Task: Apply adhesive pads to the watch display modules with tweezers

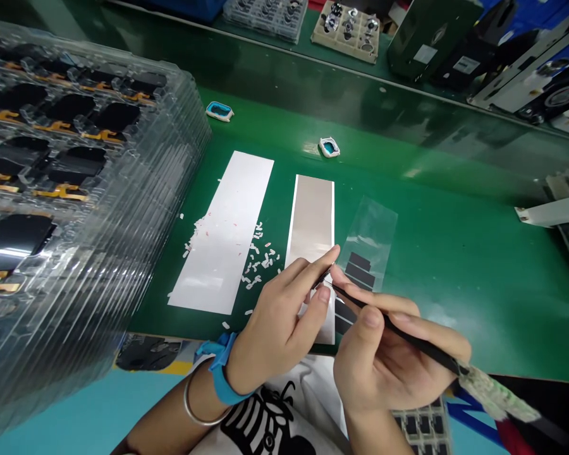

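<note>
My left hand (282, 319) is closed in a pinch on a small dark part (321, 278), mostly hidden by the fingers. Black tweezers (420, 344) with a tape-wrapped end lie in the closed grip of my right hand (389, 363). Their thin tip points at the part, but whether it touches cannot be made out. Beneath the fingers lies a white-edged strip with a grey-beige surface (313, 208). Just right of it, a clear film (377, 224) carries several black rectangular pieces (360, 276).
At left rises a tall stack of clear trays (171, 164) with black screens. A white sheet (230, 234) lies beside scattered paper scraps (260, 259). Two small watch-like frames (219, 111) (329, 147) sit farther back. A raised shelf edge (360, 76) runs behind, holding a compartment tray (346, 31).
</note>
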`<state>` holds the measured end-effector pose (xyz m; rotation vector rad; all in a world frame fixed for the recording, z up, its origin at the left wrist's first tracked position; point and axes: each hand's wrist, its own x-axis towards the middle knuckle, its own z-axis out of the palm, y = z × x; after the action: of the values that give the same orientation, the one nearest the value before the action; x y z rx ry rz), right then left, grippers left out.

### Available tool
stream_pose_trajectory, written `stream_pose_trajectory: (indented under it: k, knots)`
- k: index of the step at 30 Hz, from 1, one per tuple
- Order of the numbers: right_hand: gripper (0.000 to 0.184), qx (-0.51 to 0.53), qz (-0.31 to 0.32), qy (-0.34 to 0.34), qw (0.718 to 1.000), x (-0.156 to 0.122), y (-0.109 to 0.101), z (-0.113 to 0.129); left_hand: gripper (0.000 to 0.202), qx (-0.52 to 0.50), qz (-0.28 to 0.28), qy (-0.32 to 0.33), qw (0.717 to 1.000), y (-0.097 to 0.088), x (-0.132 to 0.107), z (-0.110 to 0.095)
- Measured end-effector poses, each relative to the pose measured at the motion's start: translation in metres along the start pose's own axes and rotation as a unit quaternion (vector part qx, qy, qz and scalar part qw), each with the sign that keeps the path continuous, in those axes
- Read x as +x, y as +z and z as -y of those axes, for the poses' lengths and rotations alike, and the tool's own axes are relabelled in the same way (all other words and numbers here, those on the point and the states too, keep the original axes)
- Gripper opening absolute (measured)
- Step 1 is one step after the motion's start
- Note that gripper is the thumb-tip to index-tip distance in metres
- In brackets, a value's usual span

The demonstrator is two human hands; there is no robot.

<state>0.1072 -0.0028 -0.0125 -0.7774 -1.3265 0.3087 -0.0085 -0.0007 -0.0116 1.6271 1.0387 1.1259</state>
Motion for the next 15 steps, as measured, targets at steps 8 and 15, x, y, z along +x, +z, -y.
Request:
stream_pose_trajectory:
  k: [8, 15]
  knots:
    - [0.032, -0.008, -0.001, -0.004, 1.0, -0.0008, -0.0024, -0.0003, 0.047, -0.01, -0.003, 0.003, 1.0, 0.0, -0.0007, 0.0012]
    - [0.03, 0.0, 0.0, 0.003, 1.0, -0.0005, -0.0016, 0.001, 0.047, -0.007, -0.006, 0.005, 1.0, 0.0001, -0.0015, 0.0022]
